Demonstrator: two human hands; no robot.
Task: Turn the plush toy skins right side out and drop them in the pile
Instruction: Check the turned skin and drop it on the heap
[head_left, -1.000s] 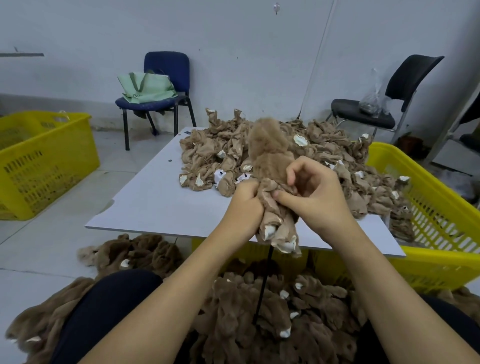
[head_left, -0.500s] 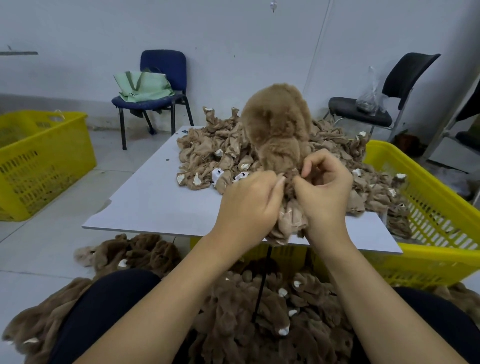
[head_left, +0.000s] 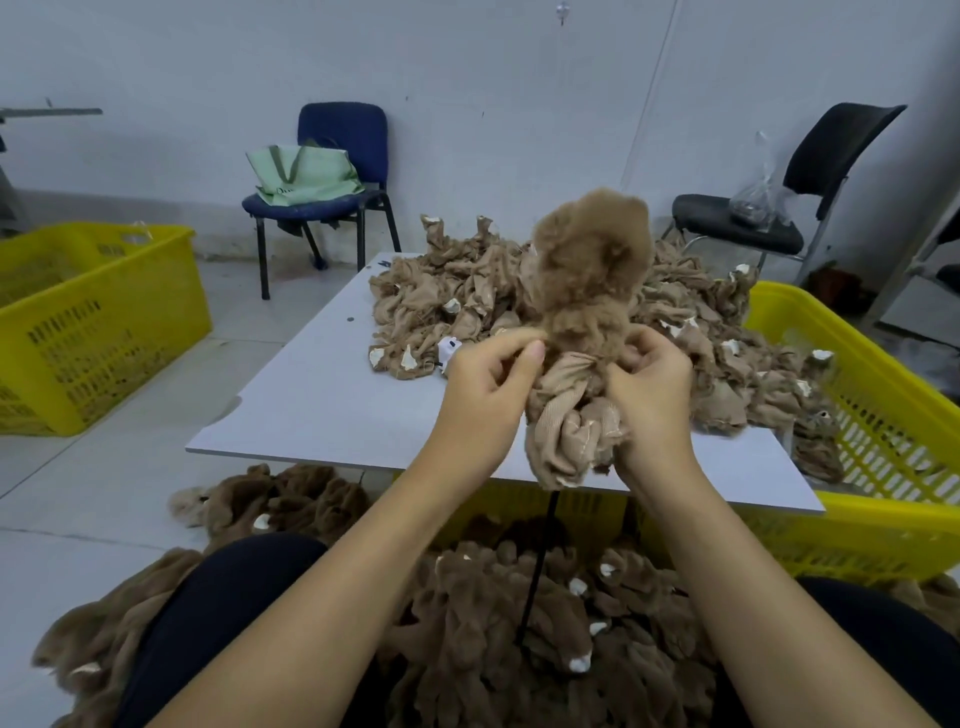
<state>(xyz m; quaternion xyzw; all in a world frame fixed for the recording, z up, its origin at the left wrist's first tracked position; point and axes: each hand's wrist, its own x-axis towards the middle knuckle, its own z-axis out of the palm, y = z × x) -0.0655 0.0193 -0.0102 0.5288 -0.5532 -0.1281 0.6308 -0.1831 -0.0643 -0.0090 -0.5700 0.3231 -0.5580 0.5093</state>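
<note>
The person's left hand and right hand each pinch the half-turned brown plush toy skin, held up above the near edge of the white rectangular table. Its fluffy top is already fur-side out; the smooth tan backing bunches below between the 2 hands. Behind it, a heap of inside-out tan skins lies on the table. A pile of furry brown turned skins sits on the floor between the knees, near a yellow plastic basket

Table left half bare; inside-out skins crowd right half.
</note>
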